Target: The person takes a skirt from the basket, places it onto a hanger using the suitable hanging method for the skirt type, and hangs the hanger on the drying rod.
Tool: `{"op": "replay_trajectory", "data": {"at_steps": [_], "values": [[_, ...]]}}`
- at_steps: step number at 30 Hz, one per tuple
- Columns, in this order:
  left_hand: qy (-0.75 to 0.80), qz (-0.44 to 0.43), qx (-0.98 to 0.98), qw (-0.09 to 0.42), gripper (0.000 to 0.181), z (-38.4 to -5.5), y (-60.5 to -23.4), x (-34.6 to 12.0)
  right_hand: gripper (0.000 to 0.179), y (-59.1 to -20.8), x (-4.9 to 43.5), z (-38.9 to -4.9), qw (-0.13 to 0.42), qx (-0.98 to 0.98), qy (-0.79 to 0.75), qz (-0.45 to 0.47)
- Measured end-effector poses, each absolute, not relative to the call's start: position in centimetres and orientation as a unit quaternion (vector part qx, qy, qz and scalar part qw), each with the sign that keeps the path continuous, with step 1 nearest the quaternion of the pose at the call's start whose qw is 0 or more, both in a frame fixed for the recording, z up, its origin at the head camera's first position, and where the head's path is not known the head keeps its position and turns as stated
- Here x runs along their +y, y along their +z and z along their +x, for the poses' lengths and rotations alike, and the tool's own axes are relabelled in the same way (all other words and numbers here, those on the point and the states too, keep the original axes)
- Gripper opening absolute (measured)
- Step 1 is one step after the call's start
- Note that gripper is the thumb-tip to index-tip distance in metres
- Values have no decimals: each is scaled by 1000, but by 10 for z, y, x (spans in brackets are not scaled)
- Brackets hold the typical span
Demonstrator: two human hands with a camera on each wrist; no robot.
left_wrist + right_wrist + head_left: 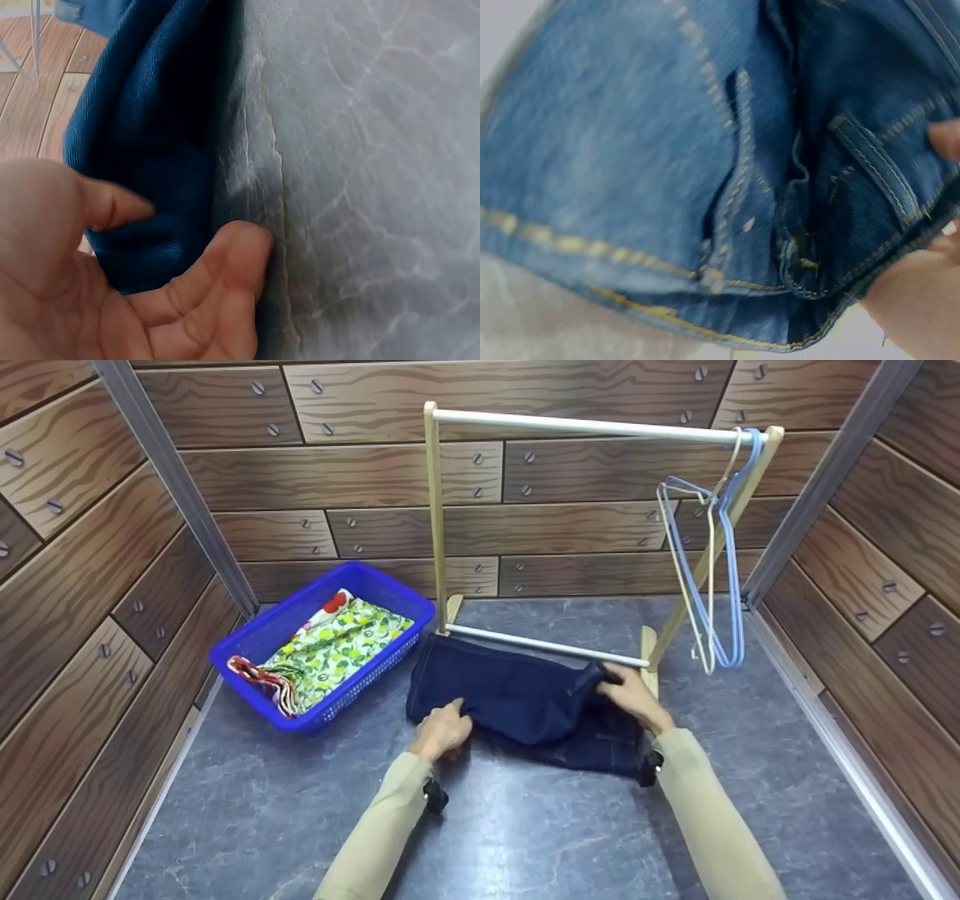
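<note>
A pair of dark blue jeans (510,690) lies folded on the grey marbled surface, partly lifted into a loose flap at its right. Yellow stitching and belt loops show along the waistband (874,161) in the right wrist view. My right hand (634,695) pinches the waistband at the far right, holding it raised. At the near left edge is my left hand (444,729), its index finger against the denim. In the left wrist view the thumb (112,206) and fingers (244,255) stand apart, with a fold of denim (161,187) beside them.
A wood-and-white garment rack (437,510) stands behind the jeans. Blue and cream hangers (739,607) hang at its right end. Left of the jeans, a blue basket (225,649) holds patterned cloths (352,641). Wood-patterned walls (360,480) enclose the back and sides.
</note>
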State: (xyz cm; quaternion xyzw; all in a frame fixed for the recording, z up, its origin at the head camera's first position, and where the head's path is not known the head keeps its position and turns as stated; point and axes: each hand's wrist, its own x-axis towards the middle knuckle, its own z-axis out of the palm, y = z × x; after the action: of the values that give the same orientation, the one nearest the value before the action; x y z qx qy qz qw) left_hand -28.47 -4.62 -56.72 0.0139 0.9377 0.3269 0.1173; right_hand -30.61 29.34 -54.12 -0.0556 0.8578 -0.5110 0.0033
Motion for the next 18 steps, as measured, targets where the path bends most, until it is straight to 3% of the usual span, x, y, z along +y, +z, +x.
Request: {"op": "replay_trajectory", "data": {"at_steps": [3,5,10,14,18], "values": [[295,22,949,109,53,-284,-564,-47,25,-537,295,-300,29,850,-520,-75],[280,24,956,82,50,-285,-559,-48,29,-542,300,-302,29,851,-519,-68],[237,18,970,-45,33,-291,-544,-52,43,-551,314,-315,-8,807,-591,17],[193,10,970,-149,19,-301,-536,-57,35,-546,318,-322,-51,729,-680,62],[172,-22,971,-166,13,-310,-532,-67,31,-540,316,-325,-58,701,-706,82]]}}
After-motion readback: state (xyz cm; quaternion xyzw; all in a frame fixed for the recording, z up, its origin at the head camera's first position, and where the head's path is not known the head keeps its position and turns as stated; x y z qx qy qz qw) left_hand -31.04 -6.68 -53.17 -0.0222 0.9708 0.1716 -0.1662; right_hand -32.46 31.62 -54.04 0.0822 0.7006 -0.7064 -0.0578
